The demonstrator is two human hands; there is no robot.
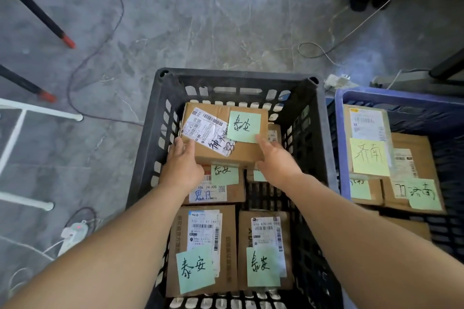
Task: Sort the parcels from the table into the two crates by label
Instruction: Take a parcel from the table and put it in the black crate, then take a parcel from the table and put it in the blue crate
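Note:
I look down into a black crate (148,138) on the floor. Both my hands hold a cardboard parcel (251,150) with a white shipping label and a green sticky note, over the crate's far half. My left hand (182,165) grips its near left corner, and my right hand (275,160) grips its near right edge. Under and in front of it lie several other parcels with green notes, such as one (200,251) at the near left. A blue crate (406,99) to the right holds parcels with yellow and green notes (369,158).
Grey floor surrounds the crates. Cables trail across it, with a power strip (72,236) at the lower left and a plug block (336,80) behind the crates. A white frame (37,109) stands at the left, and black poles with red tips (66,41) above it.

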